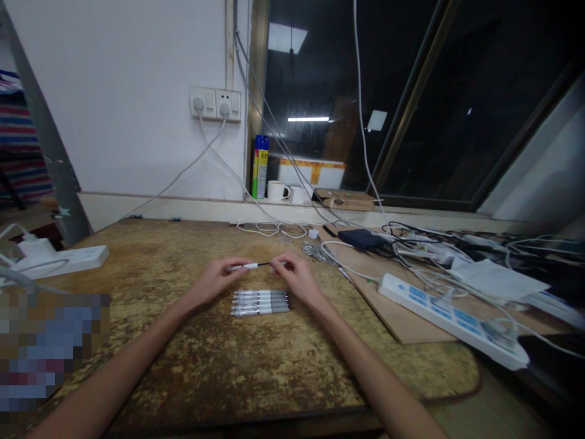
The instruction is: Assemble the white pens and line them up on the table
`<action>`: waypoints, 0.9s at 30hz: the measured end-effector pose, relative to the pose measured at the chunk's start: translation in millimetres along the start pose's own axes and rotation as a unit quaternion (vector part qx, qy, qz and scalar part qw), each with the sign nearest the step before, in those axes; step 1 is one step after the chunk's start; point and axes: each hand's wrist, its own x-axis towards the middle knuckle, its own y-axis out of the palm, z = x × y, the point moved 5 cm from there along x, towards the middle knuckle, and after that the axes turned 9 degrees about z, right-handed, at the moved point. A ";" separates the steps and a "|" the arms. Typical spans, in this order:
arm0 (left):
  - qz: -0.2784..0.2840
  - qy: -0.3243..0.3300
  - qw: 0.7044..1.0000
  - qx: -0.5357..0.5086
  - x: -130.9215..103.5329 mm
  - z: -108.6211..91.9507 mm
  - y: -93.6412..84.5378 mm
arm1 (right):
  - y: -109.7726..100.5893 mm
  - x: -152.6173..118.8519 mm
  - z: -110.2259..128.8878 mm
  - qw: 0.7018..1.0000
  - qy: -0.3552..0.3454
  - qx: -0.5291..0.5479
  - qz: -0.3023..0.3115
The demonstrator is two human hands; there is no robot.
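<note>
Between both hands, just behind a row of pens, a pen is held level above the worn wooden table. My left hand (pixel 222 276) is closed, pinching its white barrel (pixel 249 266). A thin dark refill (pixel 264 264) shows between the barrel and my right hand (pixel 296 275). The fingers of that hand are closed on the pen's other end; they partly cover it, so I cannot tell whether it is the refill alone or the grip too. Several clear, white and grey pens (pixel 260 303) lie side by side below my hands, their dark ends pointing right.
A white power strip (pixel 452 320) lies across a brown board (pixel 388 305) at right, among tangled cables. Another strip (pixel 86 257) lies at left. A small clear plastic bag (pixel 319 251) rests beyond my right hand. A spray can (pixel 260 167) and mug (pixel 276 191) stand on the sill.
</note>
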 end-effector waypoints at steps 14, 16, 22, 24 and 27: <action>-0.003 -0.005 1.000 0.012 1.4 6.3 -3.4 | 6.0 1.3 -21.0 0.990 0.094 0.106 0.023; -0.014 -0.003 1.000 0.016 1.7 8.7 -4.8 | 1.1 2.3 -27.1 0.986 0.115 0.124 -0.005; -0.039 -0.010 0.999 0.023 2.8 18.0 -8.5 | -15.0 5.8 -26.2 0.987 0.073 0.123 -0.068; -0.039 -0.011 0.999 0.023 3.0 18.8 -8.5 | -15.3 5.7 -24.3 0.985 0.073 0.140 -0.071; -0.035 -0.007 0.999 0.019 2.6 17.0 -7.5 | -12.7 5.5 -21.4 0.984 0.072 0.151 -0.063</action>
